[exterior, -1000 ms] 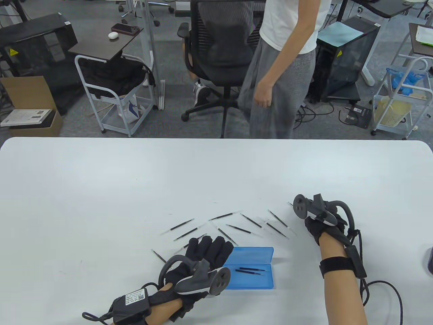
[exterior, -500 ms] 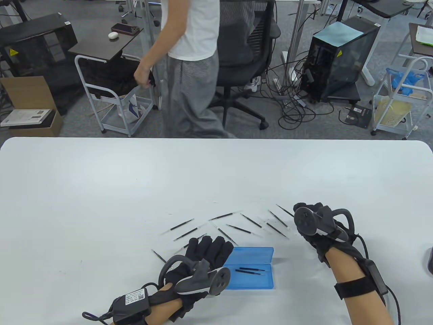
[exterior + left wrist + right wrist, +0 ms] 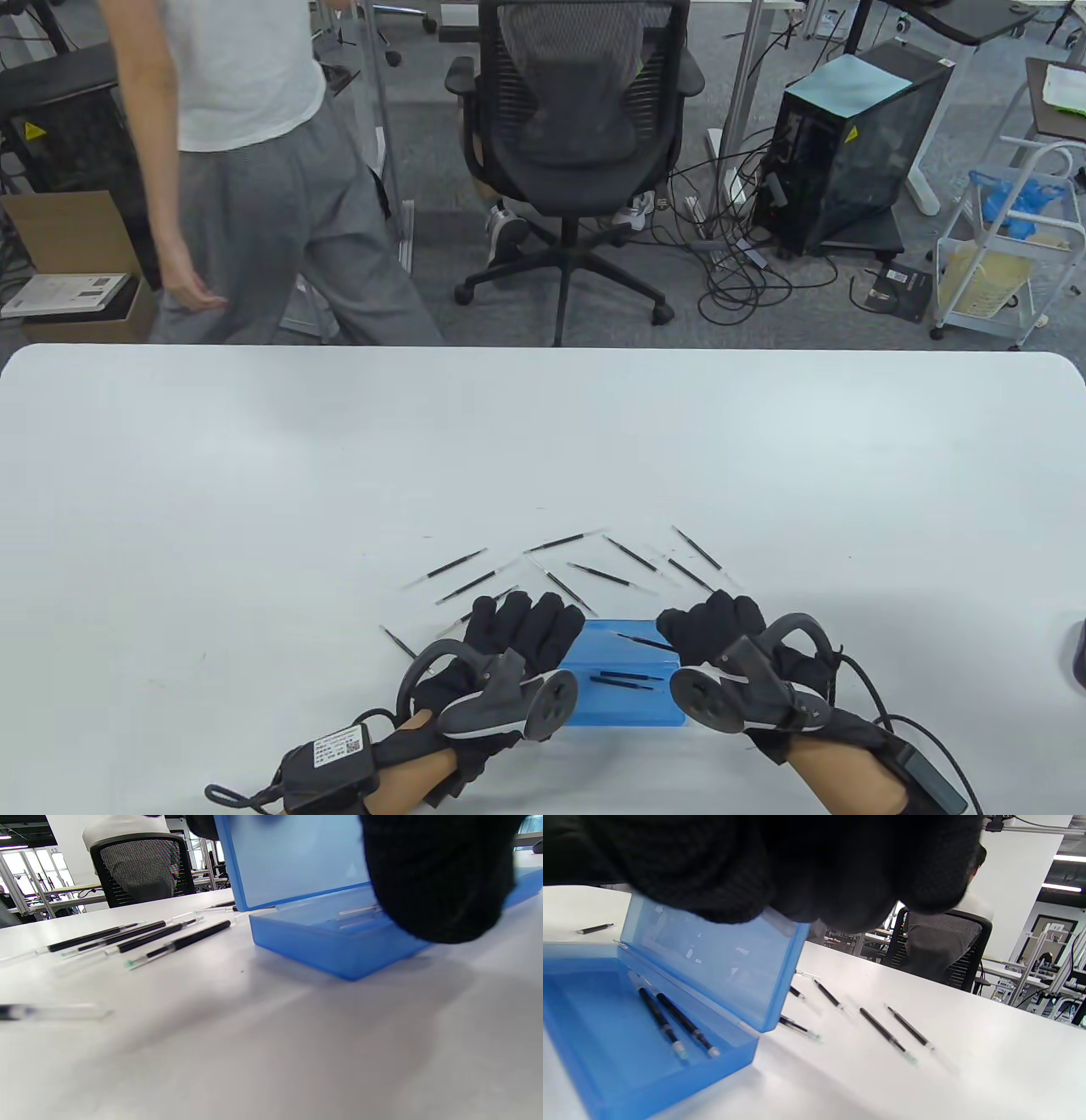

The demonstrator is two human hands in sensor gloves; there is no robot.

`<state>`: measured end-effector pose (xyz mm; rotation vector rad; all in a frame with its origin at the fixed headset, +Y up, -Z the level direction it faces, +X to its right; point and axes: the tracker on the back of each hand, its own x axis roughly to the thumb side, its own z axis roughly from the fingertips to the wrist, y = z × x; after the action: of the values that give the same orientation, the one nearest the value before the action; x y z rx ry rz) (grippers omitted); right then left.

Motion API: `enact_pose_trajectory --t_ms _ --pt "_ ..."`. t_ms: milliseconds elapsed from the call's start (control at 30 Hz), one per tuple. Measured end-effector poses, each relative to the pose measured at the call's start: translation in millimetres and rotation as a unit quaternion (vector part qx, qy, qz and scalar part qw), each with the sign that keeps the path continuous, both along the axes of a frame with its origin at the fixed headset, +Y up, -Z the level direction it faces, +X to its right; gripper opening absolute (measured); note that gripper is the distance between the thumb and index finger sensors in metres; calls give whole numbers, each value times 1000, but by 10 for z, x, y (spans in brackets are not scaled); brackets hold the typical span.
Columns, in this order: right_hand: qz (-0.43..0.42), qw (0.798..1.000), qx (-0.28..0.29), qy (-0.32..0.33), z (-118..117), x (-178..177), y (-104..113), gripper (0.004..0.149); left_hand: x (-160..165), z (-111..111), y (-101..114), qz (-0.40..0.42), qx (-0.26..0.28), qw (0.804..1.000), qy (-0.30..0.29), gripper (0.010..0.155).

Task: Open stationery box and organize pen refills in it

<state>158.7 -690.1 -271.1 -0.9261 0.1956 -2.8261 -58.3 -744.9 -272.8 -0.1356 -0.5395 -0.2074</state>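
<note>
The blue stationery box point(image 3: 628, 715) lies open near the front edge, its lid point(image 3: 712, 967) standing up at the back. Two pen refills point(image 3: 628, 679) lie inside it, also seen in the right wrist view point(image 3: 670, 1022). My left hand point(image 3: 543, 624) holds the lid's left end, with a finger point(image 3: 437, 878) over the tray. My right hand point(image 3: 679, 632) hovers at the box's right end, fingers curled, pinching one black refill point(image 3: 642, 641) over the tray. Several loose refills point(image 3: 556, 542) are scattered just beyond the box point(image 3: 140, 935).
One stray refill point(image 3: 397, 643) lies left of my left hand. A dark object point(image 3: 1077, 654) shows at the table's right edge. Beyond the far edge stand an office chair point(image 3: 585, 127) and a walking person point(image 3: 246, 170).
My right hand picked a refill from the right end of the scatter and carried it left and nearer, over the box. The left hand stayed put. The person behind walked from right to left.
</note>
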Motion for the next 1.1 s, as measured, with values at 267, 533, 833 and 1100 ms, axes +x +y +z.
enact_pose_trajectory --t_ms 267,533,833,1100 --pt "51 998 11 32 177 -166 -208 60 3 -5 -1 0 -2 1000 0 120" --pt "102 993 1 62 175 -464 -382 60 4 -8 -1 1 -2 1000 1 120" --pt "122 990 -4 64 110 -613 -520 61 3 -7 0 1 -2 1000 2 120" --pt "91 994 5 58 135 -603 -384 59 7 -8 0 -1 -1 1000 2 120"
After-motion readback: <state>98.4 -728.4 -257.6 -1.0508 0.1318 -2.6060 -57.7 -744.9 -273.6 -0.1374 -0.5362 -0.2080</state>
